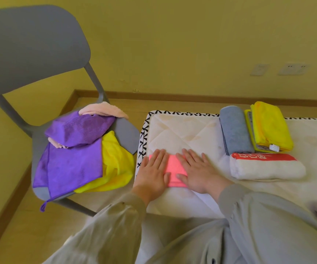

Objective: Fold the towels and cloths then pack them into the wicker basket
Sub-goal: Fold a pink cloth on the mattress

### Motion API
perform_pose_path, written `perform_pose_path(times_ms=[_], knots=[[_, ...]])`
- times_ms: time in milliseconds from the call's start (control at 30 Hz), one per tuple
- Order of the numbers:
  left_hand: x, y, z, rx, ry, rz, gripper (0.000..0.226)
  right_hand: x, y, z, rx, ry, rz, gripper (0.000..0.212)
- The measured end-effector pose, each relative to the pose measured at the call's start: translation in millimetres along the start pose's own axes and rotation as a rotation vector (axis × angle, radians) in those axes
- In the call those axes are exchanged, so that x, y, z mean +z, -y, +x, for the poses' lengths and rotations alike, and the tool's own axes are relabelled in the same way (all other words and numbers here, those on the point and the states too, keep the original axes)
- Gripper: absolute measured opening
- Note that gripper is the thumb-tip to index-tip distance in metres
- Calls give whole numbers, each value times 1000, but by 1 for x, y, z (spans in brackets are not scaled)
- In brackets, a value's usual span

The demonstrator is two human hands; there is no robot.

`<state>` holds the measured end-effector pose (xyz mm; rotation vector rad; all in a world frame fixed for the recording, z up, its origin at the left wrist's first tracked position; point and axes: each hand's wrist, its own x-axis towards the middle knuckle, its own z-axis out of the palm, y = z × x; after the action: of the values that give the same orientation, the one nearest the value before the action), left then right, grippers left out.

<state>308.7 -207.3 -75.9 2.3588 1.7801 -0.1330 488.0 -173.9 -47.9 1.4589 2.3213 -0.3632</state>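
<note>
Step in hand: smoothing a fold into the pink cloth (175, 168), judging by both palms laid on it.
Left hand (152, 173): flat, fingers straight and close together, pressing the cloth's left part and gripping nothing.
Right hand (198, 172): flat too, fingers slightly spread, pressing the right part and gripping nothing.
Cloth's place: near left corner of the mattress (174, 128), mostly covered by the palms, with a strip showing between them.
Fold count: hard to tell with so little fabric showing; probably folded at least once.
Doing it well: stroke from the middle out to the edges to push ripples away. Line up the corners before creasing. Keep enough downward pressure that the cloth does not slide on the quilting. Aim for a size close to the finished pieces.
Already folded: grey towel (235, 130), folded yellow cloth (268, 126) and white towel with red band (266, 167), close together on the mattress to the right.
Left to fold: purple cloths (73, 164), loose yellow cloth (115, 155) and pale pink cloth (104, 109), heaped on the grey chair (20, 50).
Wicker basket: not in view, so packing looks some way off.
</note>
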Motion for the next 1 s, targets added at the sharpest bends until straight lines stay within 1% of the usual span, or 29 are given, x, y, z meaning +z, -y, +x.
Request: perform_pose_path(times_ms=[100, 167, 200, 267, 300, 367, 400, 433, 500, 533, 567, 633, 667, 700, 767, 800, 833, 867, 933, 1000], knots=[[2, 0, -1, -5, 13, -10, 80, 2, -6, 0, 47, 59, 54, 76], [0, 0, 0, -13, 23, -20, 75, 3, -10, 1, 87, 62, 163, 76], [-2, 0, 1, -18, 34, -37, 69, 1, -11, 0, 105, 35, 248, 74], [-8, 2, 4, -29, 71, -109, 62, -4, -14, 0, 146, -94, 462, 66], [-12, 3, 7, -37, 84, -160, 63, -7, -16, 0, 180, -163, 596, 62], [-22, 3, 12, -74, 85, -252, 69, -12, -21, 1, 277, -206, 858, 64], [-28, 2, 16, -106, 87, -282, 73, -12, -22, 2, 323, -178, 965, 66], [-34, 1, 19, -138, 98, -292, 75, -12, -23, 3, 357, -144, 1036, 63], [-47, 0, 25, -172, 148, -280, 75, -12, -22, 5, 380, -83, 1078, 43], [-53, 0, 26, -175, 174, -280, 69, -13, -19, 4, 374, -55, 1083, 33], [-60, 0, 26, -175, 189, -289, 57, -15, -15, 2, 357, -37, 1090, 28], [-71, 2, 26, -174, 220, -295, 22, -22, -11, -2, 287, -44, 1078, 28], [-76, 4, 24, -172, 244, -300, 15, -27, -11, -4, 245, -57, 1064, 29], [-83, 5, 22, -170, 275, -328, 16, -35, -12, -8, 190, -69, 1071, 28], [-95, 8, 17, -167, 347, -473, 16, -49, -14, -17, 130, -85, 1144, 22], [-101, 8, 13, -168, 378, -578, 20, -56, -16, -23, 140, -98, 1209, 24], [-107, 8, 10, -170, 398, -700, 26, -60, -20, -27, 164, -106, 1315, 35], [-111, 7, 6, -174, 402, -832, 33, -62, -23, -31, 205, -77, 1467, 45], [-119, 0, 1, -208, 331, -1095, 43, -63, -31, -39, 206, 54, 1808, 56], [-121, -10, 1, -296, 194, -1312, 51, -57, -38, -41, 147, 139, 2079, 74]])
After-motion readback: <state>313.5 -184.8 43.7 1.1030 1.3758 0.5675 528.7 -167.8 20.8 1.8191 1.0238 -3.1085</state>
